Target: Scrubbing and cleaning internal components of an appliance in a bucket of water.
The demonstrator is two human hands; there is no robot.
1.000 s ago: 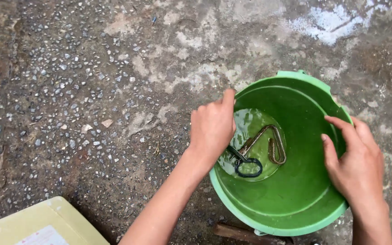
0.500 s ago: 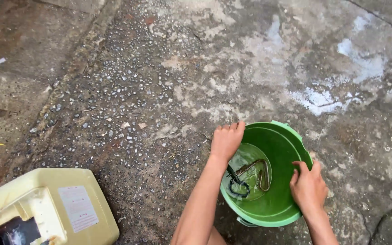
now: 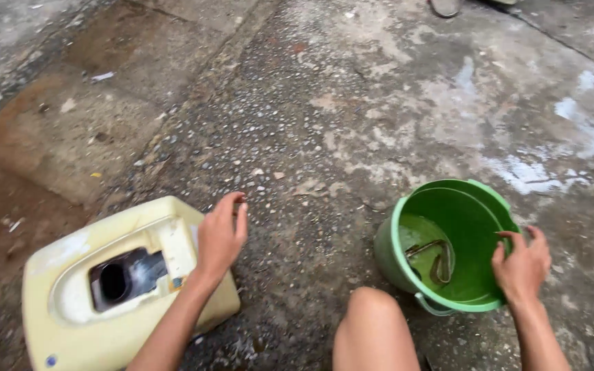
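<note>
While the right hand (image 3: 522,266) rests on the near rim of a round green plastic bucket (image 3: 479,200), its fingers curl loosely over the edge and its thumb sits inside the wall. Shallow water lies in the bucket's bottom, and a bent, dark metal piece (image 3: 436,257) lies in it, apart from the hand. The left hand (image 3: 220,235) hangs over the far right corner of a pale yellow plastic casing (image 3: 70,330), fingers loosely bent and released, holding nothing; whether the palm touches the casing cannot be told. A dark round opening (image 3: 115,280) is set in the casing's recessed top. Bucket and casing stand well apart on rough, pebbled concrete ground (image 3: 324,124), with a bare knee (image 3: 372,330) between them.
</note>
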